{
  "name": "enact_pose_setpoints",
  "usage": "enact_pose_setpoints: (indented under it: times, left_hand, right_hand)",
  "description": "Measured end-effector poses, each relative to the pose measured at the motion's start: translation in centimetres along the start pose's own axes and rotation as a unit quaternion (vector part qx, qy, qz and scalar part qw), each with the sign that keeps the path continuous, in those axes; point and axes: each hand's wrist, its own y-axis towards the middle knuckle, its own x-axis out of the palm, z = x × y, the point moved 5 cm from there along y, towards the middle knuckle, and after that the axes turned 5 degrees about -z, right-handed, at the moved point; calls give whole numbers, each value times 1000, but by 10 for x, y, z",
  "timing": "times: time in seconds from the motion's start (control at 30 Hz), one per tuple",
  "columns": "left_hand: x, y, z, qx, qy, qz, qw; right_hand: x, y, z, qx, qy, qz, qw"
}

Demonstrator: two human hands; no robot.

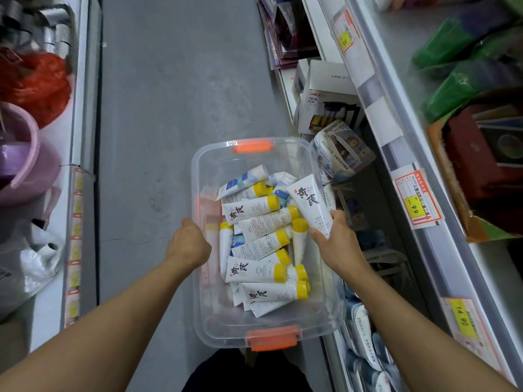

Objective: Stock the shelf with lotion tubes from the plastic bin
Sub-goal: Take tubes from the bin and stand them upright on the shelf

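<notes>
Right hand (336, 244) grips tube (310, 203), crimp up (cap probably hidden).

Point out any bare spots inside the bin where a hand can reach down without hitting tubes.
Inside the clear bin, bare floor shows at the far end, below the far orange latch, and along the near end by the near orange latch. The middle and right are crowded with yellow-capped tubes. The right hand holds one tube over the right rim.
</notes>
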Motion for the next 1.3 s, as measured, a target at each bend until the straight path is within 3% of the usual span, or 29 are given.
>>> enact_pose_setpoints:
  times: [0.87,1.3]
  left_hand:
    - [-6,-14,-2,13,5,17,1000]
    - [-30,-9,13,86,61,42,994]
  right_hand:
    - [-8,-3,8,-31,-16,0,999]
    - [-8,-38,14,-4,12,10,1000]
